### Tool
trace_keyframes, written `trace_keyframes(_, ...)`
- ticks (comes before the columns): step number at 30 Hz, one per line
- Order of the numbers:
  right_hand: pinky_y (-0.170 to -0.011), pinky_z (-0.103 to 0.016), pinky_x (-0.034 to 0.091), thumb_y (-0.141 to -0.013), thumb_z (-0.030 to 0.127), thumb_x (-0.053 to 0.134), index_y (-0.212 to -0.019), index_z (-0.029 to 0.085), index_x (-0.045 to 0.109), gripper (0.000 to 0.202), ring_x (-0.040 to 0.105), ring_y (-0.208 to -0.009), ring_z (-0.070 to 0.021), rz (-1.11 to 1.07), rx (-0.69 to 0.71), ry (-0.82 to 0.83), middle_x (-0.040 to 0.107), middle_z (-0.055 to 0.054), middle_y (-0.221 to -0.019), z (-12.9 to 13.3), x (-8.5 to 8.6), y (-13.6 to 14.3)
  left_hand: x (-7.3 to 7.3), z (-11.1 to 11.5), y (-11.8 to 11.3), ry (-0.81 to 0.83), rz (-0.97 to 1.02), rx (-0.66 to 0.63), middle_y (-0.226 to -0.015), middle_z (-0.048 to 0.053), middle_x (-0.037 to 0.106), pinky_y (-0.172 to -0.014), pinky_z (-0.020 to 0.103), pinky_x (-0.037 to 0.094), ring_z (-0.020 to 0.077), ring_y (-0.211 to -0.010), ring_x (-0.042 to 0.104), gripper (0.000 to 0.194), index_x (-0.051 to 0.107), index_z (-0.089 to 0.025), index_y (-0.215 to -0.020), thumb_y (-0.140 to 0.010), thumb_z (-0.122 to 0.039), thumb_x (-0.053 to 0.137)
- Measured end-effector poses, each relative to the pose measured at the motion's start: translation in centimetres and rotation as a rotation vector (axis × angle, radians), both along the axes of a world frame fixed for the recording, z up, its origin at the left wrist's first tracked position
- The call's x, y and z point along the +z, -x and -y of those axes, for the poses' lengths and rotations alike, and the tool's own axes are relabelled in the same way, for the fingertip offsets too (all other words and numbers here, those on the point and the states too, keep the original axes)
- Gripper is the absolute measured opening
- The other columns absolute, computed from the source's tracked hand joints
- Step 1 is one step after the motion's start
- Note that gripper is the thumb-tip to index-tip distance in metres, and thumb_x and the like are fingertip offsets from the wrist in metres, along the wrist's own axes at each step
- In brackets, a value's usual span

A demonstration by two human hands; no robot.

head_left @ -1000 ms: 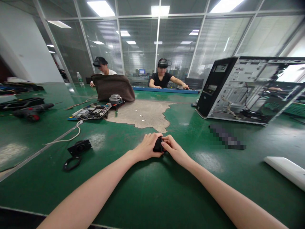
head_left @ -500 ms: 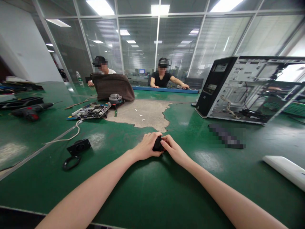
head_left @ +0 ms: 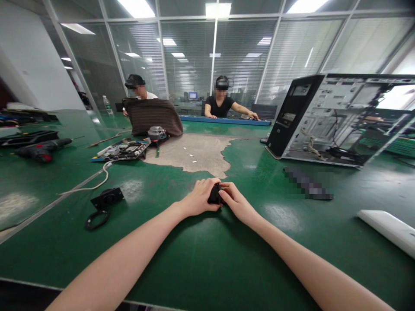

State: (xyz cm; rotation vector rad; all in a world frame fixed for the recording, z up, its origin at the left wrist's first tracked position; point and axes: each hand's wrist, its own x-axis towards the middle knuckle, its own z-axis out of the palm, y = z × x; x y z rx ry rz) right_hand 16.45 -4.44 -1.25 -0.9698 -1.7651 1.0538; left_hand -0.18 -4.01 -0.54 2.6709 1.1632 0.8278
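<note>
Just above the green table (head_left: 194,259), my left hand (head_left: 200,198) is wrapped round a small black block-like part (head_left: 214,195). My right hand (head_left: 236,198) pinches the right side of that same part with thumb and fingers. Most of the part is hidden by my fingers, so its kind cannot be made out. To the left lie a black square part with a round middle (head_left: 107,198) and a black ring (head_left: 97,220), close to each other on the table.
An opened computer case (head_left: 301,121) stands at the right, with a blurred dark object (head_left: 308,183) and a white casing (head_left: 387,229) nearer. At left are a circuit board (head_left: 121,150), a cable (head_left: 106,175) and a power drill (head_left: 43,149). Two people (head_left: 221,103) sit across the table.
Both hands stay on the black part in nearly the same place; the right fingers have shifted slightly on it. The view has tilted a little.
</note>
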Motion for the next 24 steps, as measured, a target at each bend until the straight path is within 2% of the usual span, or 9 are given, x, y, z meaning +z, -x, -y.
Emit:
trace_keyframes(7, -0.079, -0.031, 0.043, -0.081, 0.031, 0.051, -0.094, 0.022, 0.043, 0.018, 0.054, -0.089, -0.015, -0.06, 0.144, 0.024, 0.055, -0.002, -0.093, 0.9, 0.8, -0.3, 0.2, 0.1, 0.0, 0.003, 0.0, -0.005, -0.108, 0.007, 0.048, -0.082, 0.037, 0.034, 0.0243, -0.095, 0.047, 0.058, 0.029, -0.021, -0.115, -0.068, -0.032, 0.061)
trace_keyframes(12, -0.068, -0.028, 0.043, -0.083, 0.035, 0.046, -0.085, 0.022, 0.042, 0.014, 0.053, -0.07, -0.0125, -0.052, 0.055, -0.01, 0.054, 0.002, -0.075, 0.3, 0.1, -0.1, 0.1, 0.0, 0.0, -0.006, -0.001, -0.001, -0.109, 0.007, 0.048, -0.082, 0.037, 0.034, 0.0247, -0.096, 0.047, 0.06, 0.029, -0.021, -0.115, -0.067, -0.034, 0.063)
trace_keyframes(16, -0.073, -0.031, 0.044, -0.082, 0.034, 0.047, -0.095, 0.021, 0.044, 0.018, 0.054, -0.077, -0.0142, -0.03, 0.0, 0.0, 0.056, 0.0, -0.082, -0.3, -0.3, 0.0, -0.1, -0.1, 0.0, -0.008, -0.002, 0.001, -0.11, 0.007, 0.047, -0.083, 0.037, 0.034, 0.0249, -0.097, 0.047, 0.062, 0.028, -0.021, -0.116, -0.067, -0.034, 0.063)
trace_keyframes(20, -0.081, -0.033, 0.043, -0.081, 0.033, 0.049, -0.098, 0.02, 0.047, 0.021, 0.055, -0.088, -0.0163, -0.017, 0.069, 0.029, 0.057, -0.003, -0.091, 0.1, 0.1, -0.2, -0.2, -0.1, 0.0, -0.01, 0.001, 0.003, -0.11, 0.007, 0.047, -0.082, 0.038, 0.034, 0.0247, -0.096, 0.047, 0.061, 0.028, -0.021, -0.116, -0.068, -0.036, 0.062)
trace_keyframes(24, -0.078, -0.032, 0.045, -0.081, 0.034, 0.051, -0.096, 0.022, 0.044, 0.02, 0.056, -0.087, -0.0155, -0.063, 0.142, 0.03, 0.058, -0.002, -0.09, 0.5, 0.3, -0.4, -0.1, 0.0, 0.0, -0.007, 0.003, -0.007, -0.107, 0.006, 0.048, -0.082, 0.038, 0.034, 0.0242, -0.095, 0.047, 0.06, 0.028, -0.021, -0.116, -0.067, -0.033, 0.063)
